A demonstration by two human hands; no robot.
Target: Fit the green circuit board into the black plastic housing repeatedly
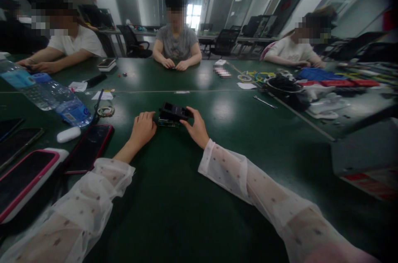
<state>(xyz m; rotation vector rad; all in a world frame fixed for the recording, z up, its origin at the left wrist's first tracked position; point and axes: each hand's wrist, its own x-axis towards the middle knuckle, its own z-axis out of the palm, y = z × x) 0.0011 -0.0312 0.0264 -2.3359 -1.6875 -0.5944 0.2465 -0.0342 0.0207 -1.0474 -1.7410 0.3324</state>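
A black plastic housing with raised walls at its ends is in front of me, tilted over a green circuit board that shows along its lower edge. My right hand grips the right end of the housing, thumb below and fingers above. Beside the left end, my left hand rests on the table with its index finger extended toward the housing; it appears to hold nothing. Whether that fingertip touches the housing is hard to tell.
On the left of the green table are water bottles, a white earbud case and several phones, one red-edged phone nearest. A wrench, bundled cables and a grey box are right. People sit across.
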